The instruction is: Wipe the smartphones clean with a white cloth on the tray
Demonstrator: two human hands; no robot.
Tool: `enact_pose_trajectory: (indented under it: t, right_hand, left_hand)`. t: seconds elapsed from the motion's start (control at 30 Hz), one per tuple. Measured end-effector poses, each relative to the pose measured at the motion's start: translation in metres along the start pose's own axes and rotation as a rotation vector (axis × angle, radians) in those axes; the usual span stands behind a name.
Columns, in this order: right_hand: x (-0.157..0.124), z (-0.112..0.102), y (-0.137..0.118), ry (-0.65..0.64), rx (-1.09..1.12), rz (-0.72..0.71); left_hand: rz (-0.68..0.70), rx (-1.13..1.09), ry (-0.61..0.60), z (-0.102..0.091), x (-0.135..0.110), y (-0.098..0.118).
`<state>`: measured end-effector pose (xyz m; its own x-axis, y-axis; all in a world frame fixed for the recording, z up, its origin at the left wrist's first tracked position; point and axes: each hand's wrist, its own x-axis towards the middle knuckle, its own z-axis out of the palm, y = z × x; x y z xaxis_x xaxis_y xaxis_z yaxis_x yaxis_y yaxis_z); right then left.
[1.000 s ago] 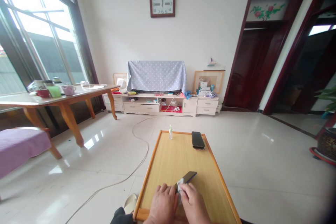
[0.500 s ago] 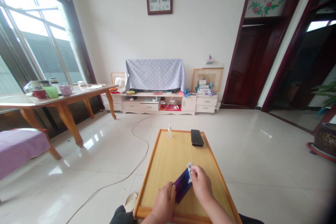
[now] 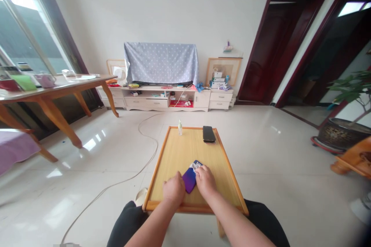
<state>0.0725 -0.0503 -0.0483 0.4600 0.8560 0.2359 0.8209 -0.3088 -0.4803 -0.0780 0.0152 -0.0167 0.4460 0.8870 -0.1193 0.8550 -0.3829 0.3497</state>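
A flat blue-purple phone or phone case [image 3: 189, 181] is tilted over the small wooden table [image 3: 174, 150], low near its front half. My left hand [image 3: 174, 188] is closed on its left edge. In my right hand [image 3: 205, 179] a crumpled whitish cloth or tissue [image 3: 195, 166] is pinched and pressed on the upper part of the blue-purple surface. The fingertips of both hands are partly hidden. Toward the far edge stand a small clear bottle with a pale green top [image 3: 180, 128] and a black phone-like slab [image 3: 208, 134].
A cable [image 3: 150, 154] winds over the tiled floor on the left. A dining table [image 3: 69, 85] with cups is at the left, a low white cabinet [image 3: 145, 103] along the wall. At the right is a potted plant [image 3: 342, 135]. My knees flank the small table.
The view has tilted down and shifted right. The cloth has moved from the upper right edge onto the face of the blue-purple object, which now lies lower and flatter toward the table.
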Motion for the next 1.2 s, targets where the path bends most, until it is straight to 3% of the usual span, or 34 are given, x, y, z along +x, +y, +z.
enact_pose_trajectory:
  t: [0.13, 0.27, 0.37, 0.5, 0.57, 0.77, 0.83, 0.97, 1.03, 1.13, 1.2]
  right_hand:
    - [0.005, -0.002, 0.005, 0.006, -0.051, 0.041]
    - [0.006, -0.008, 0.01, 0.01, -0.095, 0.038]
    - [-0.011, -0.01, 0.003, -0.051, -0.096, -0.066]
    - [-0.045, -0.012, -0.015, -0.21, -0.033, -0.311]
    - [-0.05, -0.018, -0.016, -0.265, -0.032, -0.352]
    - [-0.017, -0.038, -0.001, -0.231, -0.211, -0.009]
    - [-0.021, -0.036, -0.006, -0.258, -0.198, -0.06]
    - [-0.038, -0.029, -0.02, -0.363, -0.076, -0.324]
    - [-0.032, -0.031, -0.018, -0.365, -0.079, -0.276]
    - [-0.009, -0.036, -0.008, -0.307, -0.153, -0.044]
    - [-0.002, -0.037, -0.009, -0.293, -0.172, 0.003]
  left_hand:
    - [0.049, 0.033, 0.07, -0.001, -0.012, 0.001]
    - [0.205, 0.044, 0.186, 0.003, -0.027, -0.006]
    - [0.279, 0.02, 0.218, 0.009, -0.03, -0.014]
    - [0.275, -0.02, 0.238, 0.015, -0.027, -0.02]
    - [0.276, -0.031, 0.244, 0.016, -0.026, -0.021]
    - [0.285, -0.06, 0.301, 0.015, -0.026, -0.021]
    - [0.288, -0.064, 0.302, 0.015, -0.026, -0.021]
    - [0.278, -0.062, 0.298, 0.017, -0.025, -0.022]
    - [0.283, -0.061, 0.305, 0.019, -0.024, -0.022]
    - [0.296, -0.051, 0.323, 0.02, -0.023, -0.023]
    - [0.296, -0.05, 0.33, 0.021, -0.023, -0.023]
